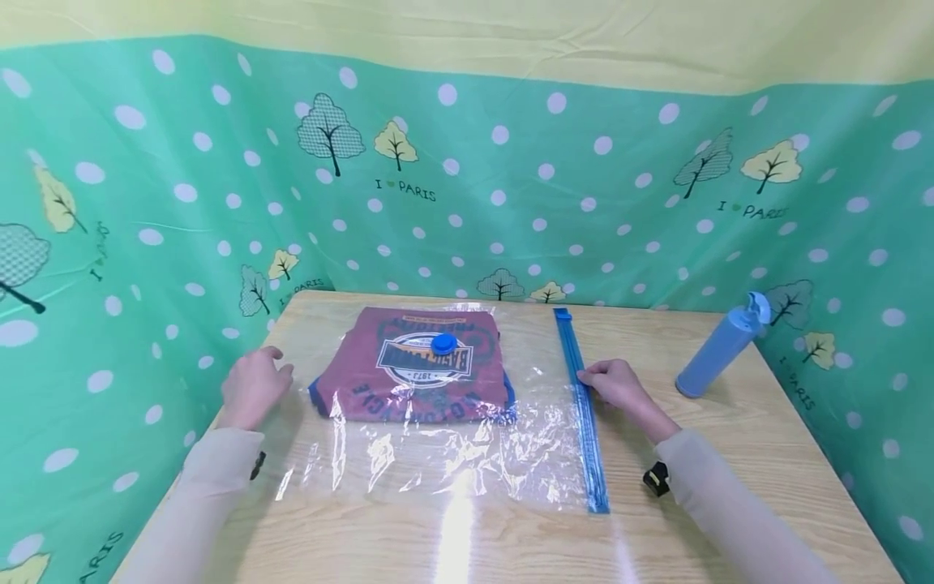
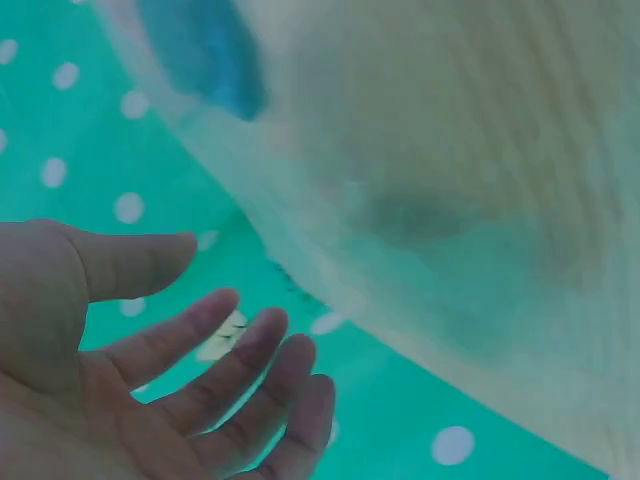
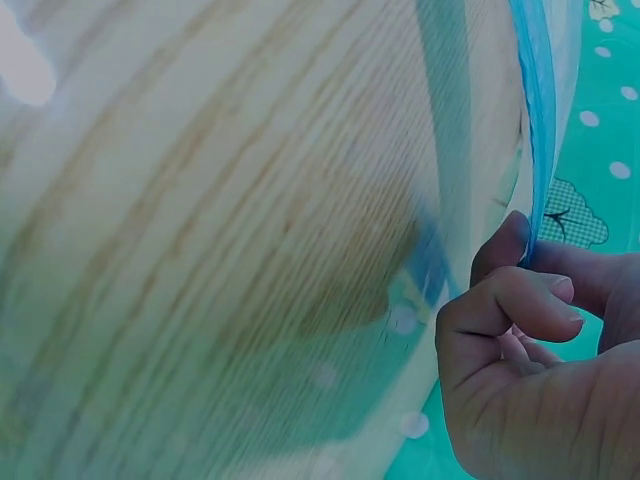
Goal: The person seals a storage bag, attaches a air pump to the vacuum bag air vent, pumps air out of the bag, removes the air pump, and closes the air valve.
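Observation:
A clear plastic storage bag with a round blue valve lies flat on the table. Inside it is a folded maroon T-shirt with a printed emblem and blue edges. Along the bag's right side runs a blue zip strip. My right hand pinches this strip near its middle, and the right wrist view shows thumb and index finger on the blue edge. My left hand hovers by the bag's left side; the left wrist view shows its fingers spread loosely, holding nothing.
A blue cylinder with a hooked top, perhaps a bottle, stands toward the right rear of the wooden table. Green polka-dot cloth hangs around the back and both sides, close to the table's edges.

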A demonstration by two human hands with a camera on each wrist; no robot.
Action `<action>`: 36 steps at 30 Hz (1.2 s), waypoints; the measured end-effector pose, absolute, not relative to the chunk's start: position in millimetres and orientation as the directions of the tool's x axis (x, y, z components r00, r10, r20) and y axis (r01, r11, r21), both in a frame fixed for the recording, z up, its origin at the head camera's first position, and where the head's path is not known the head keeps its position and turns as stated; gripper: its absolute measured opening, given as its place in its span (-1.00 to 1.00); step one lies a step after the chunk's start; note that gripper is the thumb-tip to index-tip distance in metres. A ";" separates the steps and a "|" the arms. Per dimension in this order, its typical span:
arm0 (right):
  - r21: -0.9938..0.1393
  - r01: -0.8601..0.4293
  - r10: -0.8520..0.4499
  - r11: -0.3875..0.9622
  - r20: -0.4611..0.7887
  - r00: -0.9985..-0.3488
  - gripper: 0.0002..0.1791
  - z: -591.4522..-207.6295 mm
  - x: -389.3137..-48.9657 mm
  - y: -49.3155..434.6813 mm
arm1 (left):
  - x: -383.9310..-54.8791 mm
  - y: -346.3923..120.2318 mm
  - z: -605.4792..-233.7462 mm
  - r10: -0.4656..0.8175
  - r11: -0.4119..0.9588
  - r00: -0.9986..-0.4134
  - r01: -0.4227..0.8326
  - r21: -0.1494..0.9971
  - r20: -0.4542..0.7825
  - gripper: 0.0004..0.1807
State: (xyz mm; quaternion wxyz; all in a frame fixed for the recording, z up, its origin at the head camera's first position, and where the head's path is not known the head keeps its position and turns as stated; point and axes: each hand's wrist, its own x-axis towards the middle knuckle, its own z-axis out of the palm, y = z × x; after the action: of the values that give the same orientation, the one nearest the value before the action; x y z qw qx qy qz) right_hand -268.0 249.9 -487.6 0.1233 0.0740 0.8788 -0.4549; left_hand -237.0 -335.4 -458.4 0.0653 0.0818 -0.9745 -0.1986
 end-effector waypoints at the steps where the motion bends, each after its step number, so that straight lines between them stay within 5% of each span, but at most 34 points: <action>1: -0.781 0.240 0.016 0.576 -0.282 -0.959 -0.59 -487.3 -267.7 251.0 | -237.9 -338.1 -460.3 -0.191 0.907 -0.979 -0.149 0.394 0.069 -0.49; 10: -0.791 0.229 -0.001 0.567 -0.279 -0.960 -0.64 -488.1 -265.5 253.3 | -240.5 -344.4 -467.1 -0.221 0.888 -0.975 -0.215 0.407 -0.032 -0.44; 36: -0.774 0.256 0.025 0.579 -0.297 -0.954 -0.64 -488.6 -258.1 259.5 | -244.7 -357.9 -466.7 -0.246 0.870 -0.966 -0.255 0.422 -0.077 -0.42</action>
State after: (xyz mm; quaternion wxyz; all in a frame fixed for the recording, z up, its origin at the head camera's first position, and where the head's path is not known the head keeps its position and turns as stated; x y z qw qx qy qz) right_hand -258.1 259.5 -488.6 0.1281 0.0798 0.8792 -0.4518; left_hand -244.7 -357.9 -466.7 -0.0103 0.1297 -0.9669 -0.2196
